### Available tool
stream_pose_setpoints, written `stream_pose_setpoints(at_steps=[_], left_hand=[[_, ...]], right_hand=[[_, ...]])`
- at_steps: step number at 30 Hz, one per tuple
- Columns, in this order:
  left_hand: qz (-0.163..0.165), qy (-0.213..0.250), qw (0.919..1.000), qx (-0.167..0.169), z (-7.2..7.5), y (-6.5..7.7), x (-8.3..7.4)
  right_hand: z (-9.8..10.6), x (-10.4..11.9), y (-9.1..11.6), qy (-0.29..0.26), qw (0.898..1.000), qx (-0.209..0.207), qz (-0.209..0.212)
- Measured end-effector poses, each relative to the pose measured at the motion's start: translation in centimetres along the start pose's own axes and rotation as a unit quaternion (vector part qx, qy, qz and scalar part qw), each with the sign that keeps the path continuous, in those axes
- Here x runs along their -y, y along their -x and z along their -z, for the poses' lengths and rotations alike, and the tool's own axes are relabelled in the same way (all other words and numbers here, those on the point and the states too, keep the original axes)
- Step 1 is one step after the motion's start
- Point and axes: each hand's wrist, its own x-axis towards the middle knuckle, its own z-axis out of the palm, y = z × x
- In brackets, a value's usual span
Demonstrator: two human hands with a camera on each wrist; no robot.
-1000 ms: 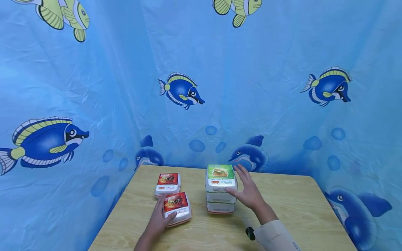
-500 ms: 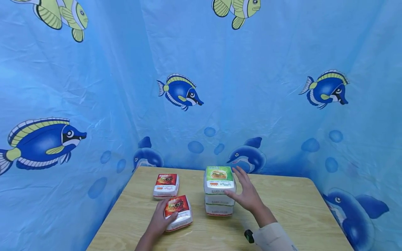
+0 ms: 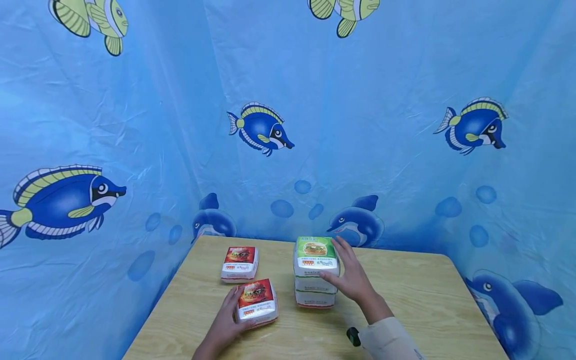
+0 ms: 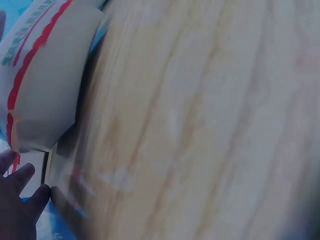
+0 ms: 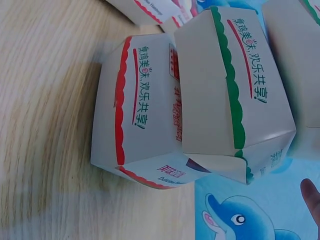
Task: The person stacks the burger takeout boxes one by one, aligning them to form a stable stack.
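In the head view my left hand [image 3: 226, 320] holds a red-topped burger box [image 3: 256, 300], its fingers at the back left and its thumb at the front edge. Fingers [image 4: 20, 177] show beside this box's [image 4: 52, 75] pale underside in the left wrist view. To the right stands a stack of three boxes. My right hand [image 3: 353, 277] rests against the right side of the green-topped burger box [image 3: 316, 255] on top, fingers fairly straight. Under it are a green-edged box [image 5: 235, 95] and a red-edged box [image 5: 142, 110].
Another red-topped box [image 3: 240, 264] lies behind the left-hand box. All stand on a light wood table [image 3: 396, 290]. A blue curtain [image 3: 360, 165] printed with fish and dolphins hangs around it. A dark object [image 3: 353, 336] is at the right cuff.
The left-hand box has shifted slightly right and toward me, turning a little. My left thumb has slid off its top to the front edge. The stack and right hand stay nearly still.
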Motion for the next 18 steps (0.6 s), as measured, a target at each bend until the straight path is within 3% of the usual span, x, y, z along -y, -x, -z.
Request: stream_pose_setpoints(at_steps=[10, 18], left_hand=[[0.008, -0.069, 0.9969, 0.038, 0.4, -0.2, -0.1], [-0.004, -0.067, 0.9968, 0.043, -0.3, -1.2, -0.8]], right_hand=[[-0.2, 0.2, 0.1, 0.010, 1.000, 0.017, -0.015], [-0.2, 0.1, 0.3, 0.010, 1.000, 0.017, -0.014]])
